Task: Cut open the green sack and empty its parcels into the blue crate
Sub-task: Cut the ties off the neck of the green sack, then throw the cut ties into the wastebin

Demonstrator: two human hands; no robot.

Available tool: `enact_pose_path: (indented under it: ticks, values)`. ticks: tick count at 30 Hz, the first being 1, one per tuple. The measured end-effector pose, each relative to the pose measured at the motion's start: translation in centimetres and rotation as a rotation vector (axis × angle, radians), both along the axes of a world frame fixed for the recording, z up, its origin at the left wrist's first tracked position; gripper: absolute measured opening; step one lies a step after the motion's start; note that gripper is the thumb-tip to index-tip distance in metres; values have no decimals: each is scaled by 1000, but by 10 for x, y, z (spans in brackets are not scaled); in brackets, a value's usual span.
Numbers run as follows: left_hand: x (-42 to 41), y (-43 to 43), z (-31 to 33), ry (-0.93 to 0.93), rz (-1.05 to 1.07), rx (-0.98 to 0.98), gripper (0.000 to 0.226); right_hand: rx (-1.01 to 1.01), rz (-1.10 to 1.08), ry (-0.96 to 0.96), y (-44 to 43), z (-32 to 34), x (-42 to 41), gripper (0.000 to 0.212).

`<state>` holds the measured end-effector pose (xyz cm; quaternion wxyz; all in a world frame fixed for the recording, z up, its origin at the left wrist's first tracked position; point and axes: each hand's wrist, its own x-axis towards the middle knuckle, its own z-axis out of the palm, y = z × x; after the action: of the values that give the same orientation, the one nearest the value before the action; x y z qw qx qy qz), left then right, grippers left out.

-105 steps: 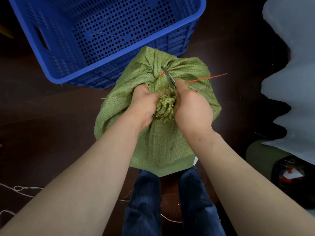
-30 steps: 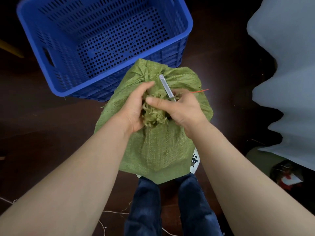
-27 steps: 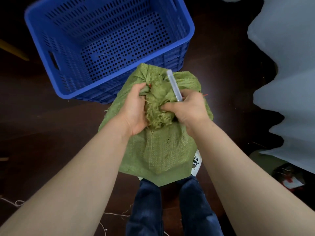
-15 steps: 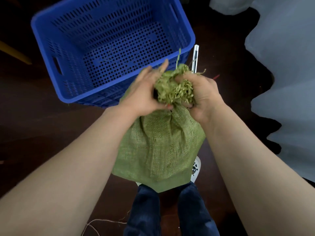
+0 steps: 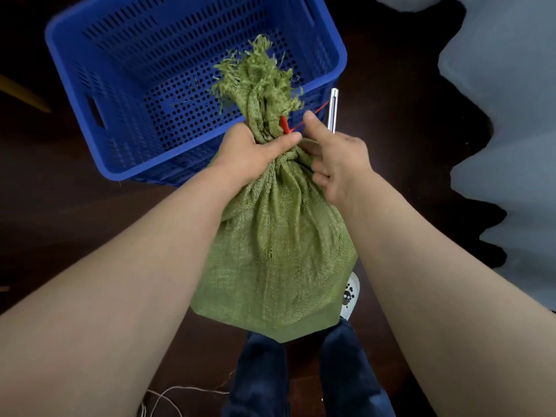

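green sack [image 5: 279, 251] hanging upright, left hand [image 5: 249, 153] fisted round its neck, right hand [image 5: 337, 164] beside, pinching red tie [image 5: 284, 124], gripping knife [image 5: 333, 111], blue crate [image 5: 81, 85] just beyond both hands

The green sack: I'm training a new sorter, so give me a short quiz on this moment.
1. True or false: the crate already holds parcels.
2. Which hand grips the sack at its neck? A) left hand B) right hand
3. Fill in: the tie around the neck is ____ in colour.

Key: 1. False, only a few loose fibres lie inside. 2. A; the right hand holds a slim silver cutter. 3. Red; the neck is bunched shut.
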<state>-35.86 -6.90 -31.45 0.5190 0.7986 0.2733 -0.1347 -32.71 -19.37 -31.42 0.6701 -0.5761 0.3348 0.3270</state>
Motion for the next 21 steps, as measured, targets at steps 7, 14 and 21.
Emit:
enact_pose_path:
  ticks: [7,14,21]
  values:
    - [0,2,1,74,-66,-38,53,126,-283,42,0,-9,12,18]
    - [10,-11,-7,160,-235,382,68,88,-378,24,-43,-17,-3,15]
    - [-7,-60,24,32,-136,718,103,135,-537,8,-80,-13,-37,15]
